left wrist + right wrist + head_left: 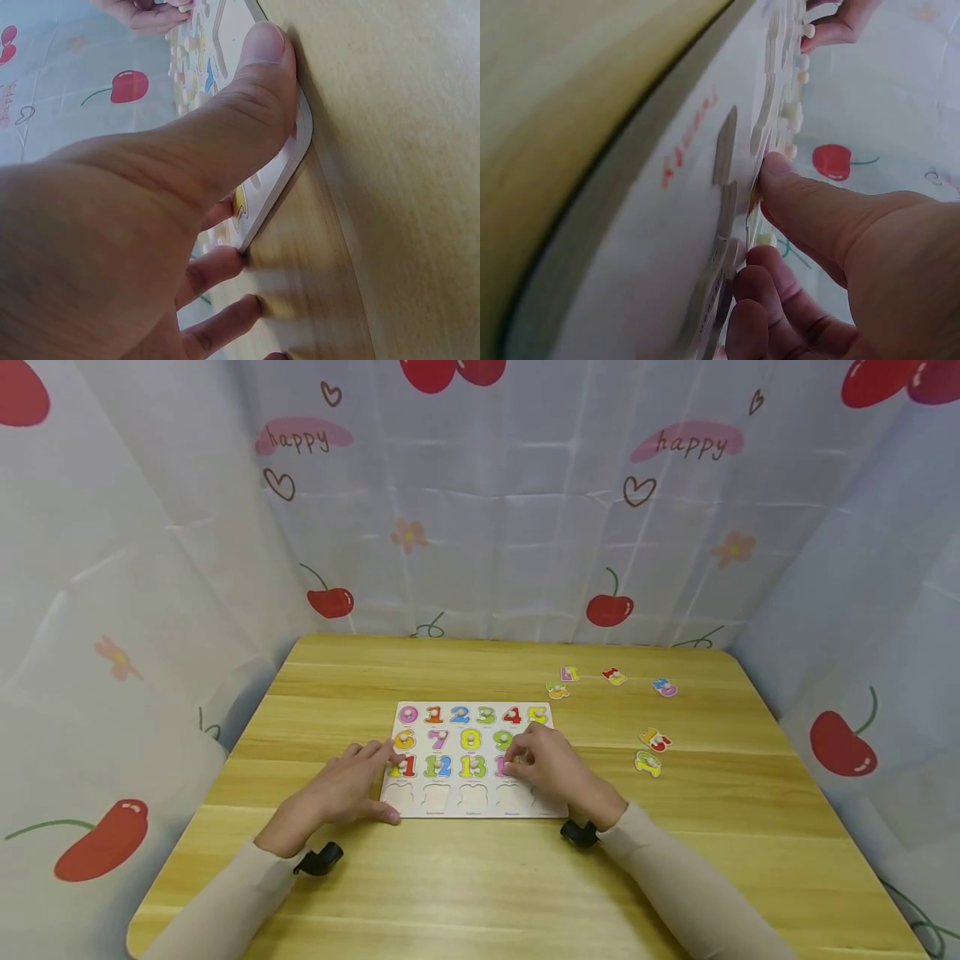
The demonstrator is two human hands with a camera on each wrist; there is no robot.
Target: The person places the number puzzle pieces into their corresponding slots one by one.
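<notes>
A white wooden number puzzle board [450, 810] lies on the table, its upper rows filled with colourful knobbed number pieces. Bare recesses line the row nearest the person. My left hand [345, 789] rests at the board's left side, thumb on the front corner and fingers spread along the edge. In the left wrist view its thumb [262, 60] presses the corner. My right hand [551, 764] pinches a pink-edged number piece [501, 766] at the right of the third row; most of it is hidden. The right wrist view shows thumb [799, 187] and curled fingers around this piece, low over the board.
Several loose number pieces lie right of the board: a red and yellow one [613, 677] and a blue and purple one [664, 687] farther back, a green and yellow one [648, 765] nearer. A patterned curtain [510, 560] hangs behind the wooden table [465, 893].
</notes>
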